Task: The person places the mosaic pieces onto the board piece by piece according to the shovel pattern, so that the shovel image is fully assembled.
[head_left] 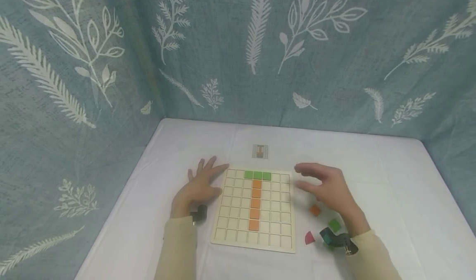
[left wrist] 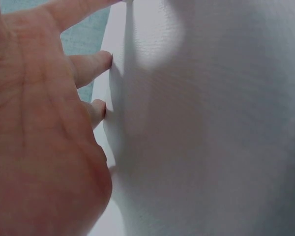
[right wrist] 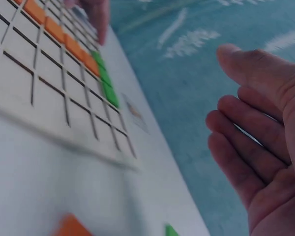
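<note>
A pale wooden grid board (head_left: 230, 222) lies on the table, with three green square tiles (head_left: 258, 175) in its top row and a column of several orange square tiles (head_left: 255, 203) below the middle one. My left hand (head_left: 201, 187) rests at the board's upper left edge, fingers spread; the left wrist view shows its palm (left wrist: 39, 137) and fingertips against the white cloth. Off the board's right edge hovers my right hand (head_left: 329, 187), fingers loosely bent and thumb apart. In the right wrist view this hand (right wrist: 265, 132) holds nothing.
Behind the board lies a small patterned card (head_left: 260, 151). Right of the board are a loose orange tile (head_left: 315, 210), a green tile (head_left: 334, 225) and a red quarter-round piece (head_left: 309, 238). Another green piece is partly hidden under the right wrist camera. A leaf-patterned blue curtain (head_left: 223, 65) surrounds the table.
</note>
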A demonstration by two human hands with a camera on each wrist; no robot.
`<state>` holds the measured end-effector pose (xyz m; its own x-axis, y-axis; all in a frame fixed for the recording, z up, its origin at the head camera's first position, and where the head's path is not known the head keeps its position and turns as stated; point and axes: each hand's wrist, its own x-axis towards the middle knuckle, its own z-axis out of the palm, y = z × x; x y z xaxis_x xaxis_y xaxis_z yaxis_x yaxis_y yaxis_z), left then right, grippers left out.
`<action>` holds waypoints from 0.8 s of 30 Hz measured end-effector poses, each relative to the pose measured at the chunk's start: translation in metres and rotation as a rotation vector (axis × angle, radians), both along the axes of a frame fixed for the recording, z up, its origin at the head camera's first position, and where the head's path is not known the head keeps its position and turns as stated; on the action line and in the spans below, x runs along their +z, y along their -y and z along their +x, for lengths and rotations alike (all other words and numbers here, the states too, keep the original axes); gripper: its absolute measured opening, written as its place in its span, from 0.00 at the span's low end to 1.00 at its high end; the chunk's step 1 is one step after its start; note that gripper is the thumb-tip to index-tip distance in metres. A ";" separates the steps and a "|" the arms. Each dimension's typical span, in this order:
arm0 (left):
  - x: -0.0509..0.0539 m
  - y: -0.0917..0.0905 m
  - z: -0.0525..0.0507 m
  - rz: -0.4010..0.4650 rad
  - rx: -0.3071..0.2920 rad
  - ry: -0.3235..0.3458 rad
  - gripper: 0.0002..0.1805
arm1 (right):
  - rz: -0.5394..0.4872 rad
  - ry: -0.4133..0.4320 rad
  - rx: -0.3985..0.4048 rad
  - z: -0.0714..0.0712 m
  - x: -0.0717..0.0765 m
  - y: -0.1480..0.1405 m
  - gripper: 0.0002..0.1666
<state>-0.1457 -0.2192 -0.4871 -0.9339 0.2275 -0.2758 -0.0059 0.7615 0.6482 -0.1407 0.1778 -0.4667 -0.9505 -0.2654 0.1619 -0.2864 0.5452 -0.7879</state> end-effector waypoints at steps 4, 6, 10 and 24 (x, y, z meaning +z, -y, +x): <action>0.000 0.000 0.000 -0.005 0.003 -0.001 0.47 | -0.030 -0.056 -0.041 0.010 0.008 -0.028 0.25; 0.000 0.000 -0.001 -0.005 0.003 0.000 0.47 | -0.044 -0.085 -0.066 0.015 0.009 -0.041 0.26; 0.000 -0.001 -0.001 -0.001 0.000 0.000 0.48 | -0.039 -0.105 -0.133 0.024 0.009 -0.066 0.29; -0.004 -0.001 -0.001 -0.008 0.000 -0.007 0.48 | 0.033 -0.128 -0.344 0.032 -0.009 -0.106 0.30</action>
